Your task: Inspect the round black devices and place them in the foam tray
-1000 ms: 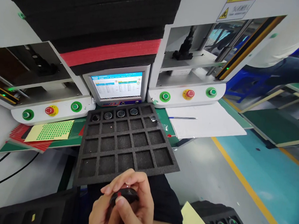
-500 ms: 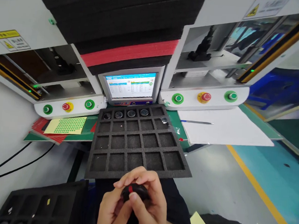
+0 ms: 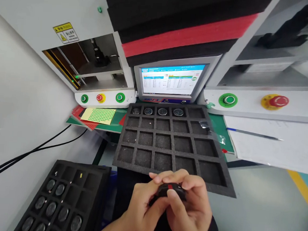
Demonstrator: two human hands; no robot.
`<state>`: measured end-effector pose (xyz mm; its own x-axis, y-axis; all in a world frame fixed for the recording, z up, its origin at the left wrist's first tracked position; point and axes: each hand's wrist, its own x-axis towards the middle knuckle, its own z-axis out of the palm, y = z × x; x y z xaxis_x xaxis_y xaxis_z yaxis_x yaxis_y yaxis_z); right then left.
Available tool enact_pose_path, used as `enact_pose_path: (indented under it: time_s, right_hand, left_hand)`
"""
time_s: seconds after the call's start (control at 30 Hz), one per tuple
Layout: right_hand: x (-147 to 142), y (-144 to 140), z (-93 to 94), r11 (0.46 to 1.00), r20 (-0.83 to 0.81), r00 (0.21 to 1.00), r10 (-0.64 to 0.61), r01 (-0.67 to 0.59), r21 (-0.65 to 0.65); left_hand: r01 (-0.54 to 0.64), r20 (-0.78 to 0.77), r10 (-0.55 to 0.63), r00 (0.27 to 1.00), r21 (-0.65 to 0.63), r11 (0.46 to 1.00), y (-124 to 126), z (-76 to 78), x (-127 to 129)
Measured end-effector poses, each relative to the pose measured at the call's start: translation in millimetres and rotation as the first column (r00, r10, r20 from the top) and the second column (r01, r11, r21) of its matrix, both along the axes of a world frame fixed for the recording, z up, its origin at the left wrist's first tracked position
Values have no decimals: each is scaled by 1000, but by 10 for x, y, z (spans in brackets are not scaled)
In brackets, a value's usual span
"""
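Both hands meet low in the middle around a small round black part (image 3: 170, 191) with a red mark on top. My left hand (image 3: 142, 208) cups it from the left and below. My right hand (image 3: 189, 209) grips it from the right, thumb on its near rim. Just beyond them lies a black foam tray (image 3: 173, 142) of square pockets; its far row holds several round parts (image 3: 162, 111), the other pockets show bare foam.
A second black foam tray (image 3: 61, 200) with round parts sits at lower left. A monitor (image 3: 172, 80) stands behind the tray between two white machines with green and red buttons (image 3: 275, 101). A green dot sticker sheet (image 3: 98, 115), white paper with a pen (image 3: 253, 134), black cables at left.
The view has swung to the left and closer to the bench; the lower-left tray has come into view. Both hands keep hold of the black part and turn it slightly.
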<state>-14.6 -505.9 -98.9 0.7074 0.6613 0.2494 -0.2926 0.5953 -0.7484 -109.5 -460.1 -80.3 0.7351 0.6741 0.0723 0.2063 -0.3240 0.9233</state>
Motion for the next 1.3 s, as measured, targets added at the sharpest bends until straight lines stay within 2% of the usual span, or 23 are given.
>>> enact_pose_path:
  time_s: [0.07,0.13,0.17,0.2,0.23,0.33,0.43,0.53,0.63,0.77,0.83,0.97,1.13,1.3]
  right_hand:
    - [94,9,-65,997,79,997,-10,15,-69]
    - [212,-4,-144,982,158,984,-78,103,-159]
    - [269,-21,-182,967,184,975,-127,163,-197]
    - [318,-43,-215,950,200,965,-170,215,-227]
    - [357,-69,-242,936,213,957,-199,250,-247]
    - [410,-138,-290,909,277,941,-196,280,-308]
    - [404,-139,-324,873,425,894,-140,314,-372]
    - [394,-64,-374,838,529,840,-118,370,-400]
    - [365,22,-396,820,567,817,-101,392,-418]
    - [234,62,-333,835,612,790,-45,366,-410]
    - [158,56,-294,841,627,778,-40,365,-399]
    - [89,46,-263,829,612,788,-66,384,-406]
    - [207,-15,-299,853,420,905,62,170,-493]
    - [382,-159,-489,810,430,883,191,106,-576]
  left_hand:
    - [32,17,-33,999,69,997,96,-21,62]
    - [38,-72,-16,997,307,951,282,-77,194]
    - [37,-148,33,988,448,893,407,-121,281]
    - [57,-250,116,961,591,805,545,-174,376]
    - [60,-300,181,937,646,761,690,-233,472]
    - [71,-373,274,887,695,715,1074,-400,709]
    - [109,-422,298,857,711,695,1252,-489,813]
    - [123,-433,293,852,711,693,1226,-483,803]
    - [85,-390,288,875,708,701,1096,-420,743]
    - [-27,-299,334,894,708,706,893,-333,672]
    - [-110,-204,362,910,721,684,823,-310,648]
    - [-265,45,355,934,753,603,756,-294,616]
    - [-277,86,347,934,787,551,656,-246,596]
    - [-182,-29,345,938,807,561,533,-173,523]
